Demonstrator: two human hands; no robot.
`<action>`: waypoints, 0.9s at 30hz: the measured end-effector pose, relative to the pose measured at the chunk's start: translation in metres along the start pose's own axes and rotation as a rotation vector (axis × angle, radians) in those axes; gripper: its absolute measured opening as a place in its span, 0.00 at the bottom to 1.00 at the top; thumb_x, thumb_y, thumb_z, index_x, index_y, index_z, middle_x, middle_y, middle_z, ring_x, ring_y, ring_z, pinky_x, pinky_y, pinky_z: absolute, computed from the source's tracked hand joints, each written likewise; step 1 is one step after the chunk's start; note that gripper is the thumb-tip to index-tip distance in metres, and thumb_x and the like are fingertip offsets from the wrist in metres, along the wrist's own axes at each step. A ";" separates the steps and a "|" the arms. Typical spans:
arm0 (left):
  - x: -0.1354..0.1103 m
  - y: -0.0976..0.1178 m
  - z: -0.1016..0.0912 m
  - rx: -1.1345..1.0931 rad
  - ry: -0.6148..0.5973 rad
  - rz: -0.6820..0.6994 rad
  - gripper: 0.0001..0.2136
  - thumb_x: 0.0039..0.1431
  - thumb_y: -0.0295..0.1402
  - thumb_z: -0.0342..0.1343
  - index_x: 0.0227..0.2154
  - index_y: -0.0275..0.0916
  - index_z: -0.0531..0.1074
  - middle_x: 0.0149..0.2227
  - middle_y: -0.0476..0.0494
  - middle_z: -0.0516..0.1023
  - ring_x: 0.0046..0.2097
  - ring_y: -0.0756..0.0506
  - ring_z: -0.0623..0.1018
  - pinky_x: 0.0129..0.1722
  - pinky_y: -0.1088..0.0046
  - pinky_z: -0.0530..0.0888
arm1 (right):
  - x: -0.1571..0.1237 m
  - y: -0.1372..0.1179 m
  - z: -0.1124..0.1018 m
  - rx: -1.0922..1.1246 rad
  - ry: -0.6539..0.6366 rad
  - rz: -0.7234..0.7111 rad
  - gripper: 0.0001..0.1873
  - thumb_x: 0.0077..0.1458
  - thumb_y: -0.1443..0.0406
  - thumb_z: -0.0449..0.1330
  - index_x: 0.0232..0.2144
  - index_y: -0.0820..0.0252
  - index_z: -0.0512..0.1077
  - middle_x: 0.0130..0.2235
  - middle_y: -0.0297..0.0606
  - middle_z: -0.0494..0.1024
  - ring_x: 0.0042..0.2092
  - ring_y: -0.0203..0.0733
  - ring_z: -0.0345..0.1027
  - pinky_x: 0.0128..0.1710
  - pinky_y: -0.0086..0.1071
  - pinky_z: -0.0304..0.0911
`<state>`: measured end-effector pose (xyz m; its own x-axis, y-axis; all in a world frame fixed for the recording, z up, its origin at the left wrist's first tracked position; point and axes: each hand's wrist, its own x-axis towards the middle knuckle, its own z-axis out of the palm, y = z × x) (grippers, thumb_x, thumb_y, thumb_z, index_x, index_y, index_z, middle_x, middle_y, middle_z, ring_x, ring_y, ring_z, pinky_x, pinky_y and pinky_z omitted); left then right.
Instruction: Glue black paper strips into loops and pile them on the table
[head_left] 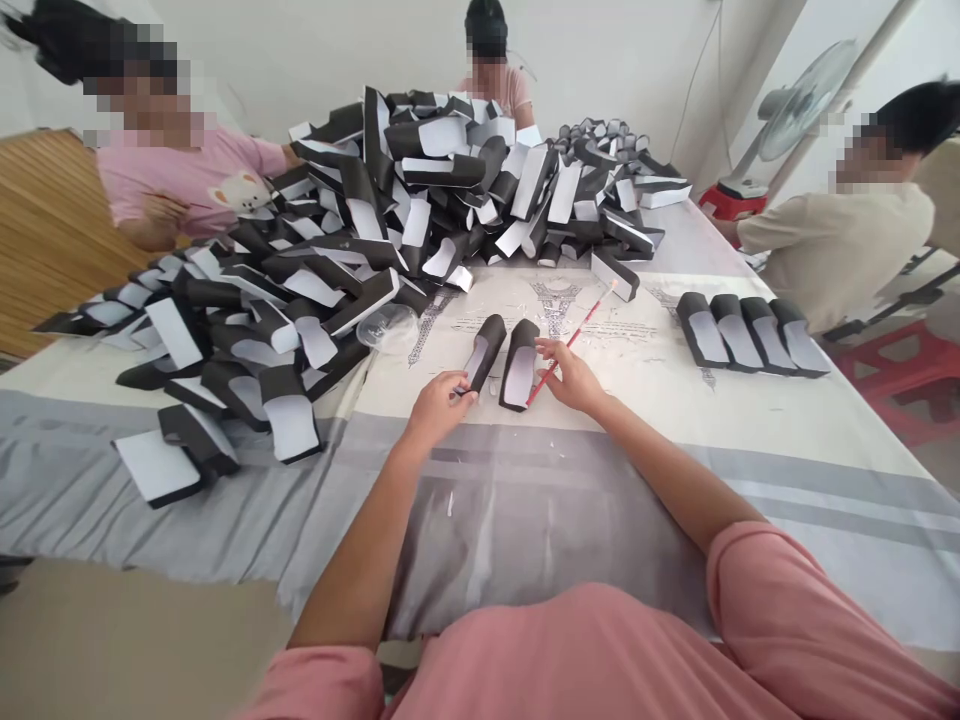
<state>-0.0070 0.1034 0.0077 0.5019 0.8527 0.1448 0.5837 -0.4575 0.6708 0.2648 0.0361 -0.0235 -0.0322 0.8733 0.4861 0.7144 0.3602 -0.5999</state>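
Two slipper-shaped black-and-white paper pieces stand side by side before me, each with a rounded black end and a pale inside. My left hand [441, 408] is closed at the lower edge of the left paper piece [485, 352]. Between the fingers of my right hand [568, 375] is a thin red stick [577, 333] with a pale upper tip. Its lower end reaches the bottom corner of the right paper piece [520, 362], and my right fingertips are at that piece's side. Whether they touch it I cannot tell.
A large heap of similar pieces [360, 215] covers the table's left and back. Several stand in a row [750, 335] at right. A clear round container [388, 330] sits by the heap, and a single piece [613, 275] lies ahead. Three other people sit around the table; a fan [802, 105] stands behind.
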 end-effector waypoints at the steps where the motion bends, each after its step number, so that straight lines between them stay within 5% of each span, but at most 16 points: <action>1: 0.000 -0.002 -0.001 0.007 0.016 0.003 0.04 0.55 0.34 0.56 0.31 0.41 0.72 0.52 0.40 0.78 0.53 0.41 0.78 0.47 0.64 0.78 | 0.000 -0.002 0.001 0.021 -0.021 -0.046 0.17 0.61 0.63 0.52 0.52 0.54 0.60 0.58 0.50 0.72 0.58 0.50 0.71 0.51 0.47 0.71; 7: -0.002 -0.007 -0.006 0.142 0.057 0.016 0.04 0.58 0.34 0.54 0.33 0.40 0.72 0.54 0.38 0.77 0.55 0.40 0.76 0.53 0.61 0.76 | -0.003 -0.012 -0.001 -0.002 -0.007 -0.066 0.18 0.63 0.63 0.52 0.55 0.54 0.59 0.51 0.46 0.76 0.55 0.47 0.73 0.50 0.43 0.71; 13: -0.008 -0.003 -0.006 0.361 0.055 0.025 0.03 0.60 0.31 0.53 0.34 0.41 0.72 0.55 0.40 0.76 0.59 0.38 0.72 0.56 0.58 0.73 | -0.008 -0.004 0.000 -0.027 0.016 0.002 0.06 0.62 0.63 0.52 0.42 0.54 0.62 0.54 0.48 0.77 0.51 0.47 0.75 0.48 0.45 0.70; 27: -0.015 0.013 -0.001 0.422 -0.013 0.013 0.05 0.61 0.30 0.56 0.38 0.42 0.75 0.56 0.40 0.75 0.61 0.39 0.70 0.55 0.60 0.74 | -0.010 -0.001 0.005 -0.009 -0.016 -0.001 0.03 0.62 0.62 0.53 0.38 0.53 0.61 0.52 0.47 0.78 0.50 0.47 0.75 0.50 0.46 0.71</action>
<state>-0.0072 0.0851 0.0146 0.5179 0.8439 0.1401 0.7858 -0.5340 0.3119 0.2609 0.0281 -0.0305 -0.0445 0.8781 0.4763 0.7209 0.3583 -0.5933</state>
